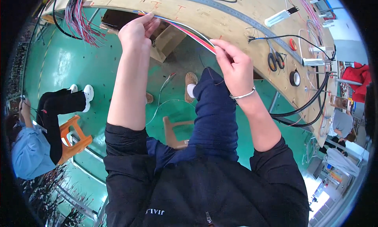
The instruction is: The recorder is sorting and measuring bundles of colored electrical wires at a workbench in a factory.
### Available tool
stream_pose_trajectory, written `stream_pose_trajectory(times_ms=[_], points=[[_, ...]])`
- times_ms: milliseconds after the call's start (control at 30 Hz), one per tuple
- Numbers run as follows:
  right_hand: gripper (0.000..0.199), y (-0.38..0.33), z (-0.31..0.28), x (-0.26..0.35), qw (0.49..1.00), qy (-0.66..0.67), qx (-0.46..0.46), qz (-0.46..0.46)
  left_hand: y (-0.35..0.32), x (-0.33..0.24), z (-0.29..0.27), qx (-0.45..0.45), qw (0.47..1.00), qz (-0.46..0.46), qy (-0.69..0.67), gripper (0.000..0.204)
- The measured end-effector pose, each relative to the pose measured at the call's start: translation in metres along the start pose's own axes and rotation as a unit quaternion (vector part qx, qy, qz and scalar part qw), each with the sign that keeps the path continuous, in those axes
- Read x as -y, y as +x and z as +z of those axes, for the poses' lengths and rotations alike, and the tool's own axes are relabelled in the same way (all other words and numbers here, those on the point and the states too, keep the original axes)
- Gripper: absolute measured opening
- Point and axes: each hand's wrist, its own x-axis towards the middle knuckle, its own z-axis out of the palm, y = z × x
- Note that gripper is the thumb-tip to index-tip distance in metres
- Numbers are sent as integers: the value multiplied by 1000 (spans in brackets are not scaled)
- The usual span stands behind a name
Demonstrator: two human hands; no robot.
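A bundle of thin coloured wires (189, 32), with white, red, yellow and dark strands, stretches between my two hands along the table's near edge. My left hand (136, 32) pinches the bundle near its left end, where a few blue and white tips stick out past the fingers. At the other side my right hand (236, 65), with a silver bangle at the wrist, closes round the wires between thumb and fingers. How far the bundle runs inside the right palm is hidden.
On the wooden table (220, 20) lie a long steel ruler (236, 18), scissors (275, 61), black tape (294, 78) and red tape (293, 44). Black cables loop at right. More wires (76, 22) hang off the left edge. A cardboard box (167, 42) sits below; another person (33, 148) sits left.
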Motion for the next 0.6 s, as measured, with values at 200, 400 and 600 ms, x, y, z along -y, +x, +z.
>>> stream_pose_trajectory(times_ms=[200, 400, 600], points=[[13, 6, 4, 3, 999, -42, -27, -22, -1, -3, -2, -4, 1000, 5, -12, 10], [13, 6, -2, 2, 999, -12, 43, 23, -6, -3, 3, -16, 1000, -8, -10, 11], [13, 6, -7, -5, 996, -13, 84, 10, -7, -4, 5, -26, 1000, -7, -10, 11]])
